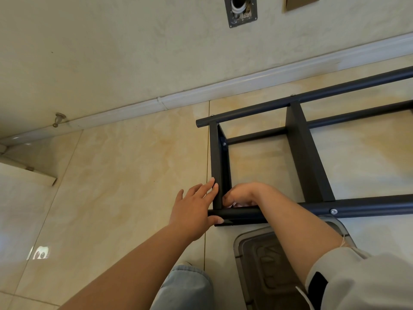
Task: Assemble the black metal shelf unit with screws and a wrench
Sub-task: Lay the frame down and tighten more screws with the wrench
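Observation:
The black metal shelf unit (309,153) lies on its side on the tiled floor. Its end panel (215,157) runs from the far tube to the near tube (368,206). My left hand (194,206) presses straight fingers against the outside of the end panel, thumb on the near tube's end. My right hand (243,193) reaches over the near tube into the inner corner with curled fingers; its fingertips and anything in them are hidden. A silver screw (333,211) sits in the near tube and another (224,144) inside the end panel's far corner. No wrench shows.
A clear plastic bin (257,253) stands under my right forearm, just below the near tube. My knee in jeans (185,287) is at the bottom. The wall and white baseboard (223,86) run behind the shelf, with a door stop (58,119) at the left.

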`<act>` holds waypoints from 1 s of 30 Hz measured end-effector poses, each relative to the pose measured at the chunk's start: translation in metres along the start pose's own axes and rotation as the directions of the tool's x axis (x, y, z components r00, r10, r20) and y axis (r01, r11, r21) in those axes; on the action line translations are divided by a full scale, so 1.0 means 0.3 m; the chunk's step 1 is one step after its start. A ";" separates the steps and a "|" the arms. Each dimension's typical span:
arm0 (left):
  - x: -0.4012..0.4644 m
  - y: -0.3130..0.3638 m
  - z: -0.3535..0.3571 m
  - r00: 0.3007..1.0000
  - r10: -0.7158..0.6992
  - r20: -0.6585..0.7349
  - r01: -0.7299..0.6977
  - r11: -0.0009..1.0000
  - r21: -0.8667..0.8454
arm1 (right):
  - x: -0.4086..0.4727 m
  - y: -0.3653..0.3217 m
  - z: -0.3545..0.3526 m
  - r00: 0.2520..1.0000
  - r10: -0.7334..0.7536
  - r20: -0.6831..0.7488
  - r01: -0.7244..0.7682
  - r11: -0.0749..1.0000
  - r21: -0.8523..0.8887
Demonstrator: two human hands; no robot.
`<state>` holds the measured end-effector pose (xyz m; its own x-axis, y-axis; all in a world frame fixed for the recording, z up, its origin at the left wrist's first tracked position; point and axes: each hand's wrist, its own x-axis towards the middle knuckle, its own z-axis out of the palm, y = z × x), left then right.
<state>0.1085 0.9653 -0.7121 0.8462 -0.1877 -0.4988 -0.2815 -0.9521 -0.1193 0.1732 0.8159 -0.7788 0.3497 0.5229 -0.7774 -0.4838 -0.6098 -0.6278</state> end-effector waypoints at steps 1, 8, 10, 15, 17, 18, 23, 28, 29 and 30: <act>0.001 0.000 0.000 1.000 0.000 -0.001 0.000 1.000 -0.001 | -0.001 -0.001 0.003 1.000 0.002 -0.020 -0.003 0.999 -0.041; 0.001 0.001 -0.003 1.000 -0.002 0.003 0.002 1.000 0.007 | 0.004 0.000 -0.002 1.000 -0.007 0.010 0.008 1.000 -0.019; 0.000 0.002 -0.005 1.000 0.000 0.002 0.000 1.000 0.007 | -0.007 0.000 -0.001 1.000 -0.024 0.003 0.024 1.000 -0.007; -0.002 0.002 -0.006 1.000 0.003 0.002 -0.003 1.000 0.009 | 0.001 -0.003 0.004 0.999 -0.005 -0.039 0.002 0.996 -0.088; -0.001 0.003 -0.004 1.000 0.005 -0.001 -0.005 1.000 0.007 | 0.008 -0.003 0.006 0.999 0.009 -0.053 -0.016 0.992 -0.124; 0.000 0.004 -0.003 1.000 0.005 -0.002 -0.005 1.000 0.005 | 0.009 -0.003 0.008 0.998 0.012 -0.059 -0.020 0.991 -0.135; 0.000 0.002 0.002 1.000 0.007 -0.007 -0.007 1.000 0.008 | 0.013 0.001 0.006 0.998 0.017 -0.057 -0.025 0.990 -0.140; 0.002 0.000 0.006 1.000 0.007 -0.012 -0.007 1.000 0.002 | 0.000 0.006 0.000 1.000 -0.009 0.015 0.009 1.000 -0.029; 0.002 0.000 0.006 1.000 0.007 -0.014 -0.007 1.000 0.001 | -0.001 0.005 0.000 1.000 -0.015 0.011 0.015 1.000 -0.026; 0.002 0.001 0.006 1.000 0.007 -0.015 -0.007 1.000 0.001 | -0.004 0.004 0.000 1.000 -0.016 0.006 0.016 0.999 -0.034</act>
<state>0.1082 0.9654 -0.7139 0.8507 -0.1976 -0.4870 -0.2877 -0.9505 -0.1169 0.1721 0.8144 -0.7786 0.3526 0.5358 -0.7672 -0.4509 -0.6211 -0.6410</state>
